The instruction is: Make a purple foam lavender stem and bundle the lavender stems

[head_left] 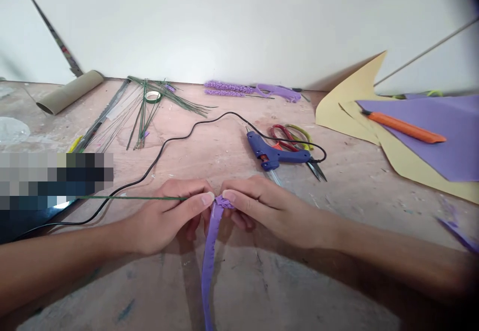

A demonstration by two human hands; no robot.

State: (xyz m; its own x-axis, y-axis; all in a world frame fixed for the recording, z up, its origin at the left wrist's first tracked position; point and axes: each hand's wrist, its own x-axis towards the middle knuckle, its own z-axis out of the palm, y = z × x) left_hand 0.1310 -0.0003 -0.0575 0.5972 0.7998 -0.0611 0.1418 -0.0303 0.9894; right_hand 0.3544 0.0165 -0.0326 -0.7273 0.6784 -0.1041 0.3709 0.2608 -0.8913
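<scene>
From the head camera, both hands meet at the near middle of the wooden table (232, 291). The left hand (168, 216) pinches a thin green wire (123, 197), which runs out flat to the left, held level so its end sits right at the fingertips. The right hand (262, 209) closes thumb and forefinger on the bunched top of a purple foam strip (209, 256), pressed against the wire's end; the two hands touch there. The rest of the strip trails straight toward the camera, slack on the table, out of the fingers' way.

Just beyond the right hand lies a blue glue gun (275, 154), nozzle pointing near, its black cord (168, 146) looping left past the left wrist, within easy reach. Red-handled scissors (290, 139) lie beside it. Far left, a bundle of green wires (149, 109) fans out with a roll of tape (152, 96) on it, and a cardboard tube (69, 91) lies by the wall. Far middle, finished purple stems (228, 89) lie together. On the right, yellow sheets (359, 106) and a purple sheet (430, 136) are stacked, an orange cutter (404, 127) on top.
</scene>
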